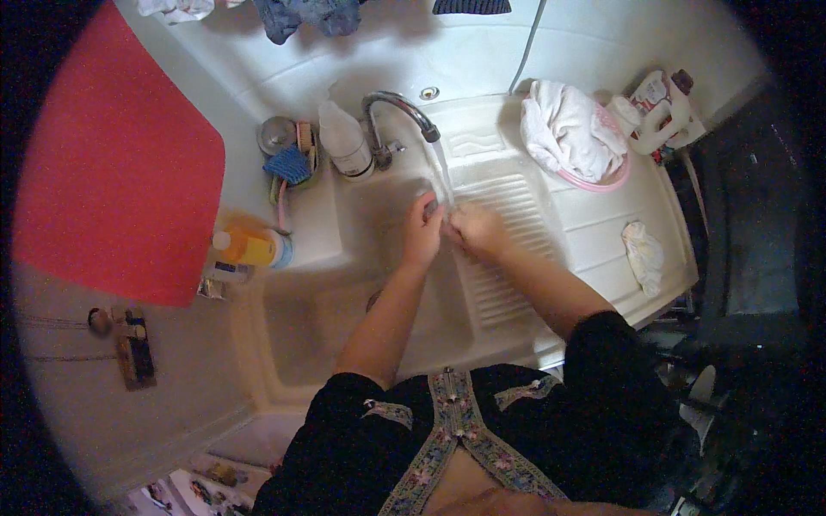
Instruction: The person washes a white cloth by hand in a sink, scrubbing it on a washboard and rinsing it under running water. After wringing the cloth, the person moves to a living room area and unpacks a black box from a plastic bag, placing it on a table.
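Observation:
Water runs from the curved chrome faucet (pixel 401 106) down between my two hands, over the basin of a white laundry sink (pixel 387 361). My left hand (pixel 423 226) has its fingers curled beneath the stream; whether something small is inside them cannot be told. Close to its right, my right hand (pixel 476 229) is bunched and slightly blurred beside the ribbed washboard (pixel 510 200). What its fingers may hold is hidden.
A pink basket (pixel 597 186) with white cloth (pixel 568 132), a detergent jug (pixel 661 116) and a crumpled white cloth piece (pixel 643 258) lie right. Left are a white bottle (pixel 345 142), a blue scrubber (pixel 288 166) and an orange bottle (pixel 248 246).

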`<state>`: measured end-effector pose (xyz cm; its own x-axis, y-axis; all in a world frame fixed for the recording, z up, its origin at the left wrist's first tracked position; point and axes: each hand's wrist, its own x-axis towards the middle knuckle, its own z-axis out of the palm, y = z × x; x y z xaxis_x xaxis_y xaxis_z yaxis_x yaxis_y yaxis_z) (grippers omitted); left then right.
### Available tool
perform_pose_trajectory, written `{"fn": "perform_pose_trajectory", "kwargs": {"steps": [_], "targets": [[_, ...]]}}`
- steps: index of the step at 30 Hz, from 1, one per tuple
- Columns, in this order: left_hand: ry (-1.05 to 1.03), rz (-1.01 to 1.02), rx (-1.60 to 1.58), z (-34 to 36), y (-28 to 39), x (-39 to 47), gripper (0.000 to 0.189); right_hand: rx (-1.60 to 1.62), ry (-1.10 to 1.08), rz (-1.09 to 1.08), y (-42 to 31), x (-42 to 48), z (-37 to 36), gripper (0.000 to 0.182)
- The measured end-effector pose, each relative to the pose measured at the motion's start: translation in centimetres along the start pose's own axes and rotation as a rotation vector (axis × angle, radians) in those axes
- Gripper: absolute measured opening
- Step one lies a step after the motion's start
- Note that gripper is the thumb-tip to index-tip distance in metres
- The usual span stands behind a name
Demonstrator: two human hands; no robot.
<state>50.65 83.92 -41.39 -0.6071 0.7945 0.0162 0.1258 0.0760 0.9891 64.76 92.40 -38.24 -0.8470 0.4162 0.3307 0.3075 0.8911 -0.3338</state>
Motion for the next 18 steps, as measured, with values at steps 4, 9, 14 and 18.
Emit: {"fn": "perform_pose_trajectory", "kwargs": {"steps": [4, 9, 14, 18], "targets": [[0.022, 0.068, 0.0, -0.2, 0.4, 0.3, 0.034, -0.077, -0.225, 0.206, -0.5, 0.2, -1.3, 0.026], [-0.004, 0.068, -0.09, 0.8, 0.6, 1.2, 0.033, -0.047, 0.172, 0.337, 3.7, 8.1, 2.1, 0.019], [-0.106, 0.149, -0.072, 0.4, -0.7, 4.2, 0.031, 0.719, 0.276, 0.675, 4.6, 8.6, 3.0, 0.031], [-0.358, -0.009, -0.184, -1.8, 2.1, 5.9, 0.019, 1.168, 0.348, 0.682, 2.3, 9.2, -0.7, 0.032]]}}
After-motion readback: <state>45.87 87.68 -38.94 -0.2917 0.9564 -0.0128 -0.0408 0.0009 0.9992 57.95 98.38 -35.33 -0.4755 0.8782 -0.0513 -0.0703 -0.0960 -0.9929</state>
